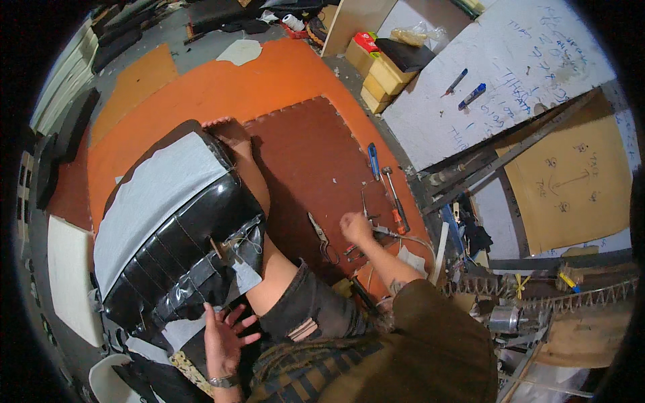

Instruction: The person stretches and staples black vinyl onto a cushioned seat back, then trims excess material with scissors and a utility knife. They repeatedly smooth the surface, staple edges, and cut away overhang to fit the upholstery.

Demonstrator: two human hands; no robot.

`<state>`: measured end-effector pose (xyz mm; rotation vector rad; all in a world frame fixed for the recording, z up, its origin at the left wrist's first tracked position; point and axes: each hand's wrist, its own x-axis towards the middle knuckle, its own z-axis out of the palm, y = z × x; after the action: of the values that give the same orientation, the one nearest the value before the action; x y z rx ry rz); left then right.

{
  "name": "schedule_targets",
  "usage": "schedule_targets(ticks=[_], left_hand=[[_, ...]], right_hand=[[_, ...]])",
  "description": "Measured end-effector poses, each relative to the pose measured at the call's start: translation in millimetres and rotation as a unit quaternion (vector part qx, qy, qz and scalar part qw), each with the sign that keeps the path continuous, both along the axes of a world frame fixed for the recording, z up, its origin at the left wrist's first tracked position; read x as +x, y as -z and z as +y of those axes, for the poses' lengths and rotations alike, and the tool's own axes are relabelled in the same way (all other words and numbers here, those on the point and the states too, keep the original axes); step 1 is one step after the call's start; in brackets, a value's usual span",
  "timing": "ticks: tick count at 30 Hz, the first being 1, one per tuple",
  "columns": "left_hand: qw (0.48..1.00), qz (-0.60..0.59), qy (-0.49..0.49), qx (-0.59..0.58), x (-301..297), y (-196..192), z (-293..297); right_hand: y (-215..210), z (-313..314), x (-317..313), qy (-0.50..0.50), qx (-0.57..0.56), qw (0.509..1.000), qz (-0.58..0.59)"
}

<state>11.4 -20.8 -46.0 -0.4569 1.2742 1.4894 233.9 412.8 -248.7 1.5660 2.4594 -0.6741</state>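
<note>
A black glossy vinyl seat cover (195,221) with stitched ribs and a pale grey fabric panel (161,191) rests against my bent leg. Loose threads and a short brown stick (216,248) lie on its near side. Beside its lower edge, my left hand (225,334) is open with fingers spread, holding nothing. On the right, my right hand (356,230) is closed above the mat among tools; what it holds, if anything, is hidden. Scissors (322,238) lie just left of it, and a screwdriver with a red-orange handle (400,218) to its right. A blue cutter knife (373,161) lies farther away.
A brown-red mat (302,161) lies over an orange sheet (282,74) on the floor. Yellow foam blocks (386,77) and a white board (437,114) with two pens stand at right. Dark padded pieces (74,127) and a white panel (67,275) are at left.
</note>
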Motion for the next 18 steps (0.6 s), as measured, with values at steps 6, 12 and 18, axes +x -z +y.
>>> schedule_targets(ticks=[6,12,18], left_hand=[[0.981,0.065,-0.18,-0.018,3.3,38.1,26.9],[0.98,0.104,-0.168,0.002,-0.7,60.4,14.6],[0.991,0.035,-0.128,0.004,-13.8,75.7,6.3]], right_hand=[[10.0,167.7,-13.5,0.125,0.12,0.984,0.041],[27.9,211.0,-47.6,0.214,0.112,0.971,0.002],[26.3,179.2,-66.7,0.298,0.041,0.954,0.018]])
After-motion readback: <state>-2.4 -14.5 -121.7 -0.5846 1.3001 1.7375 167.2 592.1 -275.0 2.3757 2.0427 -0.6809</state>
